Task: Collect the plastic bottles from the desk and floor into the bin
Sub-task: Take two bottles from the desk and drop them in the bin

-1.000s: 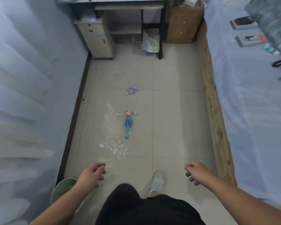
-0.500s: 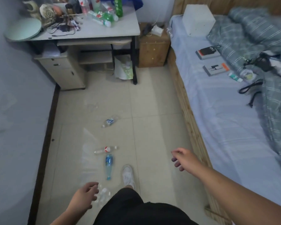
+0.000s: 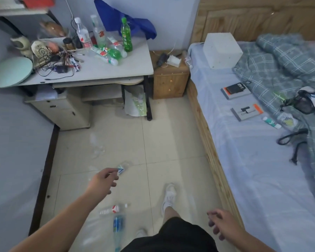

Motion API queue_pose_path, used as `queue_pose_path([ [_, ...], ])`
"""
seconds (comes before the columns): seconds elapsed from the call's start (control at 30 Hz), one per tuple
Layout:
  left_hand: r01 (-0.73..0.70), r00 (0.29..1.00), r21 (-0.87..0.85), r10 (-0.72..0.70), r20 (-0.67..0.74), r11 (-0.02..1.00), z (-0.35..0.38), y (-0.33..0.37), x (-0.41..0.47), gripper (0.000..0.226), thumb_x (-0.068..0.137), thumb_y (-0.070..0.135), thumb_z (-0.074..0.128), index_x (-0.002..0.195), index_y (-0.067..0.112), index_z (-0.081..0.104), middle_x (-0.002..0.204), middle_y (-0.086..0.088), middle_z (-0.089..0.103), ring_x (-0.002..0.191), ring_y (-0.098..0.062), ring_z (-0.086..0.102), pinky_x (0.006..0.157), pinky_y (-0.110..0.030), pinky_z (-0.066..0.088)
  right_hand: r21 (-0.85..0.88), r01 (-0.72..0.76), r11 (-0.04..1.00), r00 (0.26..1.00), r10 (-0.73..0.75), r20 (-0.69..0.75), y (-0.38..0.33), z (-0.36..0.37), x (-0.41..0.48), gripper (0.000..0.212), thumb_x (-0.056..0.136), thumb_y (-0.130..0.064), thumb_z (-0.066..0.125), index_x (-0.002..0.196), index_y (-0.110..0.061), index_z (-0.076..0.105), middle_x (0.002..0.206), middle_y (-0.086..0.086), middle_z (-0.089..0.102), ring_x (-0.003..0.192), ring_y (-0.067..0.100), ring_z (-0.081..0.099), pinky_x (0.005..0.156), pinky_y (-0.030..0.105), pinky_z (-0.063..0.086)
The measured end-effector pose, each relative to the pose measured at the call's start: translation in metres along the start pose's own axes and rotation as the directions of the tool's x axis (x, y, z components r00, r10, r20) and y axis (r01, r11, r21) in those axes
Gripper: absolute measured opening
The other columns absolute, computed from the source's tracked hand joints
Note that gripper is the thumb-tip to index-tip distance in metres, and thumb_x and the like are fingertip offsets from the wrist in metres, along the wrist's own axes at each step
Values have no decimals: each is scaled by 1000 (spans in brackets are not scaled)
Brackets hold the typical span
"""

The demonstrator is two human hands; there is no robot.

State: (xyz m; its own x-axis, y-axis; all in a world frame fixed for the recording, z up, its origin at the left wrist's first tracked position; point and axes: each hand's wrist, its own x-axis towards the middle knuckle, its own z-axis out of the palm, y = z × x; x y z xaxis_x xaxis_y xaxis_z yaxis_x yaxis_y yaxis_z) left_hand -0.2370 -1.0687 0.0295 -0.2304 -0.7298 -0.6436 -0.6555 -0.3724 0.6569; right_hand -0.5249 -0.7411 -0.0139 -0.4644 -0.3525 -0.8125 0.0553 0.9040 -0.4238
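Head view gives a judgement of an early stage: no bottle is in a hand, and the bin is not in view. On the floor (image 3: 171, 142) lie a crushed bottle (image 3: 122, 167), a red-label bottle (image 3: 114, 209) and a blue-label bottle (image 3: 118, 226), the last two just beside each other near the person's feet. On the desk (image 3: 120, 69) a green bottle (image 3: 126, 34) stands upright among several clear ones, some standing and some lying down. All of these are left to collect.

The left hand (image 3: 103, 180) reaches out toward the crushed bottle with relaxed, loosely bent fingers and grasps nothing; whether it touches the bottle cannot be told. The right hand (image 3: 224, 224) hangs loosely curled and empty near the bed (image 3: 244, 160).

Free room is a narrow strip of floor between the wall (image 3: 16, 142) and the wooden bed edge. The desk closes the far end, and cables (image 3: 56, 68) lie close to the bottles there.
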Motion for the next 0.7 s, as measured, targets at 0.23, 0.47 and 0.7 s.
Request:
queue_pose_path([
  [0.23, 94, 995, 49, -93, -17, 994, 0, 37, 48, 17, 102, 19, 54, 110, 24, 68, 101, -5, 72, 81, -23, 66, 57, -29, 48, -164, 112, 980, 987, -90, 136, -140, -44, 96, 12, 97, -23, 58, 98, -18, 69, 87, 11, 72, 56, 16, 59, 48, 27, 40],
  [0.47, 262, 964, -52, -264, -30, 964, -25, 38, 97, 17, 100, 10, 56, 108, 14, 70, 97, -16, 72, 67, -24, 59, 51, -25, 38, -84, 271, 959, 960, -263, 99, -343, -65, 182, 10, 95, -21, 60, 96, -17, 70, 81, 8, 71, 51, 16, 57, 45, 26, 40],
  [0.7, 292, 955, -99, -296, -21, 951, -74, 84, 208, 19, 100, 7, 54, 112, 11, 68, 100, -16, 71, 71, -26, 58, 55, -25, 37, -119, 322, 939, 947, -320, 37, -486, -62, 252, 10, 93, -28, 61, 96, -25, 71, 83, 6, 74, 55, 14, 62, 45, 27, 46],
])
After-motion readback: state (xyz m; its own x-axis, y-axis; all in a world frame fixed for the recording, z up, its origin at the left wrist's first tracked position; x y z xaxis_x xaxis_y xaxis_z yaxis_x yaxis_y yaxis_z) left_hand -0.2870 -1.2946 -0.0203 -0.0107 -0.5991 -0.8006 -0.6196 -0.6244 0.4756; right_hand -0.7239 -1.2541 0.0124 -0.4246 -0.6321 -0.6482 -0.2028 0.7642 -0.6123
